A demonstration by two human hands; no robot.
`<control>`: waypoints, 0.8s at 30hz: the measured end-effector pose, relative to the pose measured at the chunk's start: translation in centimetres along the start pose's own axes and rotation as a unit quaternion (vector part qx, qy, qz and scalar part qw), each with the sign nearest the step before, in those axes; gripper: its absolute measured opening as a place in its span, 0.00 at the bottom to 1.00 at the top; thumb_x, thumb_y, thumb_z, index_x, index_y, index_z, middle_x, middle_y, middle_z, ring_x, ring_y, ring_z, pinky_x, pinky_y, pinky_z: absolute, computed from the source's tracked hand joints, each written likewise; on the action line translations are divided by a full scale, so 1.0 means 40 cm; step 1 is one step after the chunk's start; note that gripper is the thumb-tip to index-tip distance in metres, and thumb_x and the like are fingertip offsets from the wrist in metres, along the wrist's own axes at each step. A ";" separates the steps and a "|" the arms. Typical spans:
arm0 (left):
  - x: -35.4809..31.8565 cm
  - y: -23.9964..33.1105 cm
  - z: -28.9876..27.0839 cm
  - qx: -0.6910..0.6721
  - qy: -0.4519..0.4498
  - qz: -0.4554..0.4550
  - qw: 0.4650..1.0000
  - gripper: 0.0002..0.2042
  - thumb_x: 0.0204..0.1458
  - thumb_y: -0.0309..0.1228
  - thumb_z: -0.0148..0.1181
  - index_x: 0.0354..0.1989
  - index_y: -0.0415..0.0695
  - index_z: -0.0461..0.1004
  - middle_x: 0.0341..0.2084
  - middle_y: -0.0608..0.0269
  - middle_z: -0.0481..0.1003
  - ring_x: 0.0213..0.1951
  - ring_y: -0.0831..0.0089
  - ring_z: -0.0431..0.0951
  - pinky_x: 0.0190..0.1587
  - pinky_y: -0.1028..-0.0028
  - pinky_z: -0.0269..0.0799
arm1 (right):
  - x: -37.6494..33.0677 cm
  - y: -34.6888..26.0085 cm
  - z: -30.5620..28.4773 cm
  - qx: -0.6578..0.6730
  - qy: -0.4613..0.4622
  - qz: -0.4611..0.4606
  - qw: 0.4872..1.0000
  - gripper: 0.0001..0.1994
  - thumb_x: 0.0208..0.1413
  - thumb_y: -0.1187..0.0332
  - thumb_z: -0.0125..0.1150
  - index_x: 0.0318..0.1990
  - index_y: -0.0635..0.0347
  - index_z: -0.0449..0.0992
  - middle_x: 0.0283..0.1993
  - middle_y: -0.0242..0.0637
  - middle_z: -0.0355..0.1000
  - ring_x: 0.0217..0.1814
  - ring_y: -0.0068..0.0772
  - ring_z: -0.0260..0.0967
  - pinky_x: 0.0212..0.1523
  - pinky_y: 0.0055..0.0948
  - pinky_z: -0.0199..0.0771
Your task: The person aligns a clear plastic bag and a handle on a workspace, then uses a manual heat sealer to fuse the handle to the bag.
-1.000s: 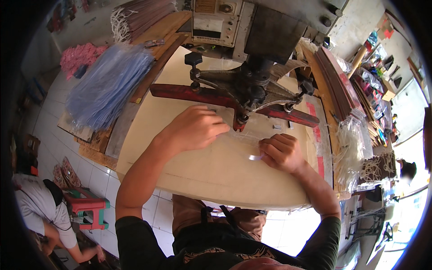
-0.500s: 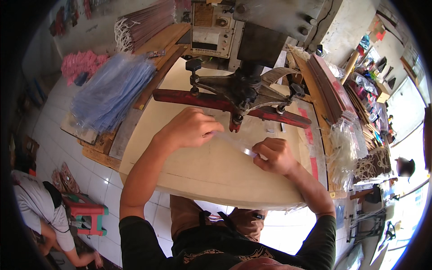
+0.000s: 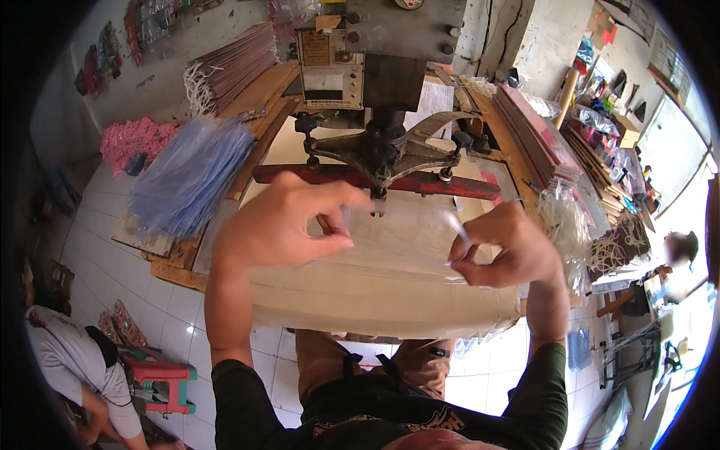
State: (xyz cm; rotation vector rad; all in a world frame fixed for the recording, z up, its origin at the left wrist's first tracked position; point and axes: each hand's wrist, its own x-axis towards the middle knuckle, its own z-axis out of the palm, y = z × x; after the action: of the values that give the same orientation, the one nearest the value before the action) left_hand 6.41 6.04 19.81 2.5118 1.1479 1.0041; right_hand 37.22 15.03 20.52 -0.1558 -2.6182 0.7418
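under the press head (image 3: 386, 150), clear plastic bag (image 3: 405, 240) was lifted off the cream table (image 3: 360, 300), no longer flat; left hand (image 3: 289, 221) and right hand (image 3: 506, 247) fingers pinched its edges.

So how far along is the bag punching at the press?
Done: a blue stack lies left of the table. In hand: left hand and right hand pinch a clear plastic bag under the press head. Left: more clear bags wait at right.

Single head-worn fisheye view, looking steeply down, close over the worktable (image 3: 375, 300), edges bending outward
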 end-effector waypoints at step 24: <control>0.145 -0.083 -0.091 -0.413 -0.045 0.041 0.909 0.57 0.41 0.44 0.79 0.72 0.31 0.45 0.40 0.43 0.80 0.39 0.61 0.84 0.45 0.65 0.81 | 0.010 0.106 -0.220 0.280 0.041 0.070 0.957 0.08 0.46 0.86 0.69 0.35 0.76 0.78 0.27 0.45 0.79 0.24 0.28 0.79 0.24 0.20 0.79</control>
State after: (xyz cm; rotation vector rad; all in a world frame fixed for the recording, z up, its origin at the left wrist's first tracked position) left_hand 4.76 12.21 23.97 1.8871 0.4299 1.0783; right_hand 40.53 22.95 25.25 -0.1999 -2.2318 1.4557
